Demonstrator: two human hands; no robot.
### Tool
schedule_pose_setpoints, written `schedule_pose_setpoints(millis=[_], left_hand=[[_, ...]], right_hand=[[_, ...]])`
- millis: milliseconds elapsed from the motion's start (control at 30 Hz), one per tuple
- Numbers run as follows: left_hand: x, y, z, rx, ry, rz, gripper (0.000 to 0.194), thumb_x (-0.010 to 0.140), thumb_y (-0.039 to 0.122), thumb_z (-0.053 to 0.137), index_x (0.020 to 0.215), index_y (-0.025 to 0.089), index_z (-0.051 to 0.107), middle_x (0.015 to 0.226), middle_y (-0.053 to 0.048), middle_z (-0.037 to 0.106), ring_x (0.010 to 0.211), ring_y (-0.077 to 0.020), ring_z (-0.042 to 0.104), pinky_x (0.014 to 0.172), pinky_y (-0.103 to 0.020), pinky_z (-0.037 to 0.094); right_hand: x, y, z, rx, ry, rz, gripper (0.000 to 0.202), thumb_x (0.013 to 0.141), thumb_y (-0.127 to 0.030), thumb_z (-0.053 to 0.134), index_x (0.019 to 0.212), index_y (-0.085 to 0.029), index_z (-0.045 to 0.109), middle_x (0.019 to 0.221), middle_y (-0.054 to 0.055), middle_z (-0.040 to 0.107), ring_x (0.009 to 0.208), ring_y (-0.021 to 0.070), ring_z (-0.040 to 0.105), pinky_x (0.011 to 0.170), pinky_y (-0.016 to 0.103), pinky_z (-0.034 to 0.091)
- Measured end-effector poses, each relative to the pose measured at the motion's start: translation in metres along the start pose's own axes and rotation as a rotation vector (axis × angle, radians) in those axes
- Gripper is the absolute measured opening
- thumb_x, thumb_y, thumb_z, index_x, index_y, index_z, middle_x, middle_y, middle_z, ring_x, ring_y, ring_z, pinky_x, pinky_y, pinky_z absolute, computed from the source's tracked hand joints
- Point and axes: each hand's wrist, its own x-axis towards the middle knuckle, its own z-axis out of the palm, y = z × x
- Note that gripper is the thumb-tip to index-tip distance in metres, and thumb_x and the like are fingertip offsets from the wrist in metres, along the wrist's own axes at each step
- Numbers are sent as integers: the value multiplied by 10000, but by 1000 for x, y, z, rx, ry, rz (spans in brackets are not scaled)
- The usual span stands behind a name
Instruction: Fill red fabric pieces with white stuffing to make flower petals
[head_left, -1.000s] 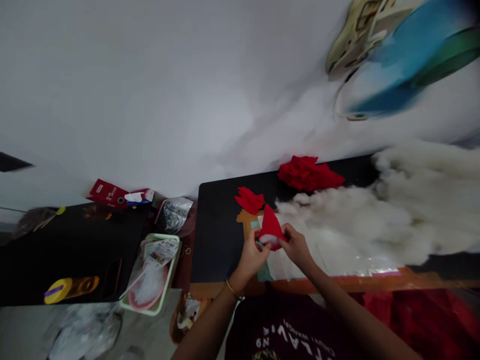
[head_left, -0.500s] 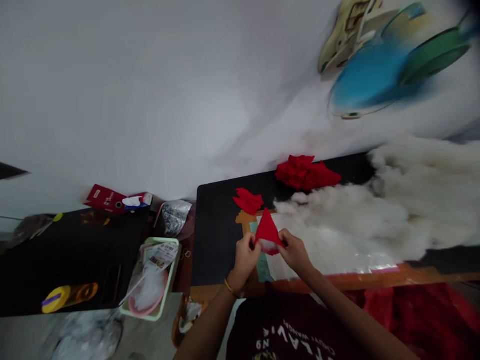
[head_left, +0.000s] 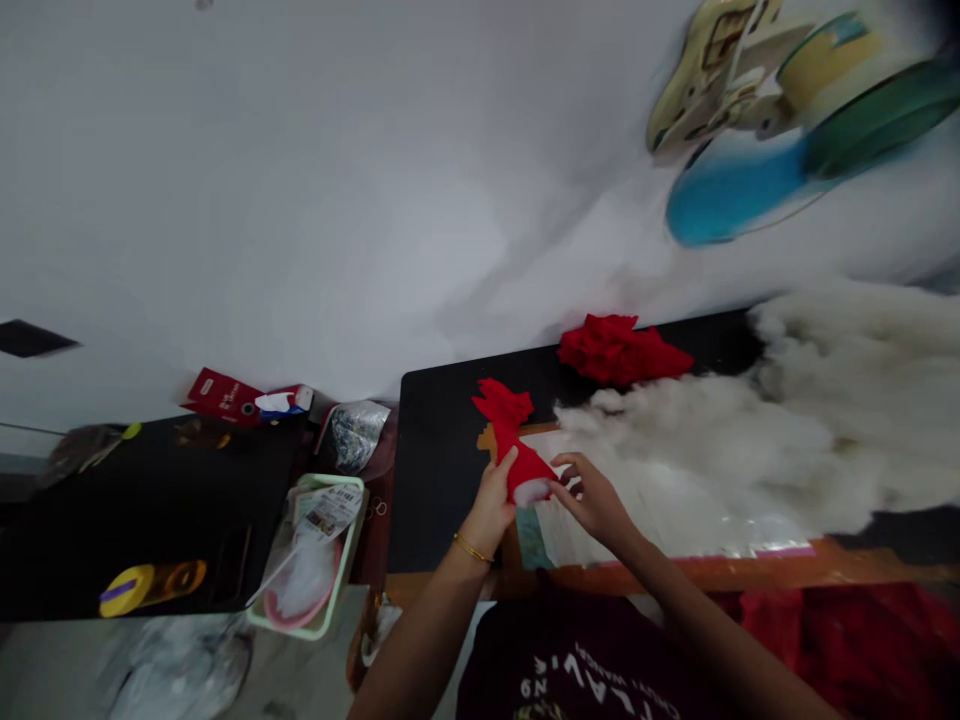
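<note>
A small red cloth cone (head_left: 529,464), stuffed with white filling (head_left: 532,491) that shows at its open end, is held over the table's near edge. My left hand (head_left: 493,500) grips its left side, thumb on top. At the right side of the opening is my right hand (head_left: 596,503), fingers apart and bent, a fingertip touching the rim. Just beyond the cone lies a little group of red cloth pieces (head_left: 501,401). A bigger red cloth heap (head_left: 622,350) sits at the back of the table.
A large mass of white fluffy stuffing (head_left: 720,430) spreads over the right of the black table (head_left: 435,470). To the left, a pale green basket (head_left: 326,600) holds a pink bowl and plastic. A second black table (head_left: 172,500) bears a yellow-lidded bottle (head_left: 139,590).
My left hand has shifted its grip up along the side of the cone, which now tilts left. The right hand has loosened its pinch on the rim and spread its fingers.
</note>
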Motion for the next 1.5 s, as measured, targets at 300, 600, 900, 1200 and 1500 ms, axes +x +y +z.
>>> schedule_pose_setpoints(millis=[300,600,900,1200,1500], left_hand=[[-13,-20,22,90,-53,-50,382,721,418,756,976,148,664,1007,-133,731,1002,-280,685,943,-417,516],[-19,-29,23,151,-60,-36,416,668,357,800,1000,160,646,982,-114,726,941,-275,697,899,-414,526],[-21,-51,33,157,-41,45,533,589,315,859,1052,141,660,985,-88,721,913,-213,675,889,-340,496],[-19,-27,16,135,-144,-179,522,663,542,785,999,155,682,999,-107,708,960,-250,667,892,-388,517],[-32,-18,7,185,-200,0,583,654,326,831,1175,155,634,1097,-123,709,933,-235,678,871,-374,528]], right_hand=[[15,-1,9,-66,99,20,91,814,-219,520,900,-208,548,893,30,584,792,175,566,697,299,475],[3,16,9,47,86,55,426,680,-172,526,1105,-202,503,1038,48,602,789,170,568,640,275,462],[8,9,8,-196,142,46,176,814,-160,469,961,-202,555,936,49,616,824,191,598,699,282,458],[-7,17,-2,-150,147,-353,307,841,-123,489,1129,-198,567,1103,128,642,1009,270,584,890,460,509],[-46,1,-34,343,111,140,385,932,-337,497,1305,-243,474,1362,146,548,1139,252,603,926,444,542]])
